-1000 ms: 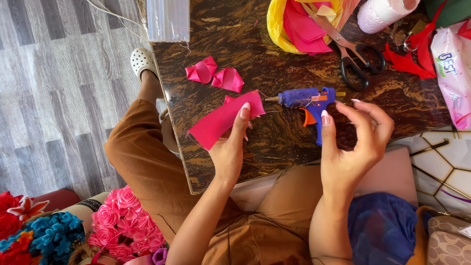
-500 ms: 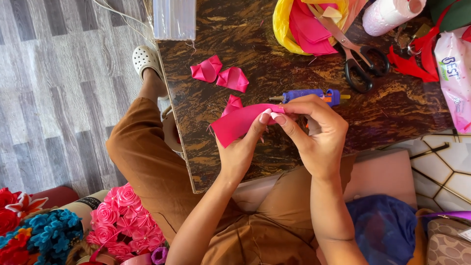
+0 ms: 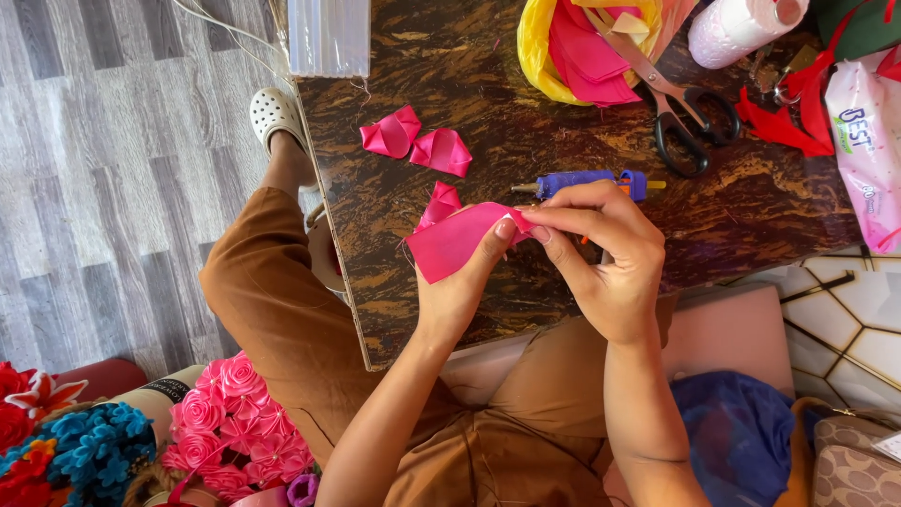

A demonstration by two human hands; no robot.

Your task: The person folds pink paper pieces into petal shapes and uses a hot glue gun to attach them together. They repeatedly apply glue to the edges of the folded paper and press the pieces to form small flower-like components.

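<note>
Grey wood-look flooring fills the left of the view, and on it, at the bottom corner, we see a bunch of ribbon roses: red and blue ones at the edge, hot-pink ones beside our knee. Our leg in brown trousers runs up to a white clog just beside the edge of a dark marbled table. At the table's top left corner lies a clear bundle of glue sticks. Further right, two folded pink ribbon petals lie side by side on the tabletop, touching each other.

Below them we hold a pink ribbon piece just above the table. Our left hand comes up from below and pinches the ribbon's right end between thumb and fingers. Our right hand meets it there, its thumb and forefinger closed on the same end, so both hands grip the ribbon fingertip to fingertip. Another folded petal lies just behind the ribbon.

Just beyond our right hand lies a blue glue gun on its side. Further up sit a yellow bag of pink ribbon pieces, black-handled scissors, a white spool, red ribbon scraps and a white-and-pink packet at the right edge.
</note>
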